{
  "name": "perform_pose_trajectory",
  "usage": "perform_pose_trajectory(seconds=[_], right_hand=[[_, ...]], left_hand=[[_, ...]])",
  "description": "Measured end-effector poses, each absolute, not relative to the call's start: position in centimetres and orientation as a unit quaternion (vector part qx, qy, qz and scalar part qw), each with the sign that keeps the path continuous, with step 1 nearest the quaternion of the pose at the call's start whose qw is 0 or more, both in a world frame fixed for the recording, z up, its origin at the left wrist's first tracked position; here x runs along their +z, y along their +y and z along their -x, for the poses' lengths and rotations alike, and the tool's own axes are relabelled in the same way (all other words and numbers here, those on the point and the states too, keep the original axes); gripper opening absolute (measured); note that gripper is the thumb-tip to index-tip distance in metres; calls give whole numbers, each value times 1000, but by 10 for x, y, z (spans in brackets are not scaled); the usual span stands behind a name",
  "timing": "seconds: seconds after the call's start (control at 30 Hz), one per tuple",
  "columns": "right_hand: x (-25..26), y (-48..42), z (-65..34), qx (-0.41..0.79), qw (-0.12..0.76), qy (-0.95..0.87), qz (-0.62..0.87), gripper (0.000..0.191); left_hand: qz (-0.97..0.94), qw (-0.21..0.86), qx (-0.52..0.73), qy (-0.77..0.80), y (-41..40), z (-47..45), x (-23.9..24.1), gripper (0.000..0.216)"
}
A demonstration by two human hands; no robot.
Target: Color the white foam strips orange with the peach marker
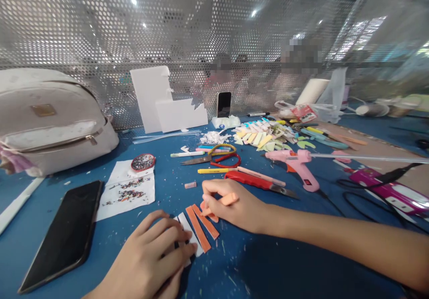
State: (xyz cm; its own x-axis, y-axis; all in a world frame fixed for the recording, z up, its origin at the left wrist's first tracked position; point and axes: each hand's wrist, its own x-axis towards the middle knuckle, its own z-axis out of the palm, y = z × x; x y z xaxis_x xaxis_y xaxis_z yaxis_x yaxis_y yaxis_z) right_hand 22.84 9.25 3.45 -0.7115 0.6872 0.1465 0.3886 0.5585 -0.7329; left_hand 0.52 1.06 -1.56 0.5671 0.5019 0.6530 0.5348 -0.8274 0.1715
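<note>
My right hand rests on the blue table with its fingers curled around a short orange piece, a marker or foam stick. Under its tip lie several orange foam strips and a white strip. My left hand lies flat beside them, fingers stretched and pressing the near ends of the white strip. A small pink bit sits just beyond the strips.
A black phone lies at the near left beside a paper with glitter. A beige bag stands far left. Scissors, a red cutter, a pink glue gun and foam scraps crowd the middle.
</note>
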Motion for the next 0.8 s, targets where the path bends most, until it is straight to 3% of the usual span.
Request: perform_pose_trajectory(seconds=[0.33, 0.47, 0.6, 0.8], right_hand=[[44, 74, -242, 391, 149, -853, 312, 34], [46, 78, -239, 401, 179, -838, 323, 32], [43, 92, -232, 338, 227, -854, 323, 30], [36, 103, -225, 325, 218, -863, 319, 31]], left_hand=[[885, 14, -354, -301, 10, -3, -19, 29], [887, 11, -352, -299, 9, -3, -19, 28], [888, 11, -352, -296, 10, -5, -16, 29], [885, 12, -357, -298, 9, -5, -16, 31]])
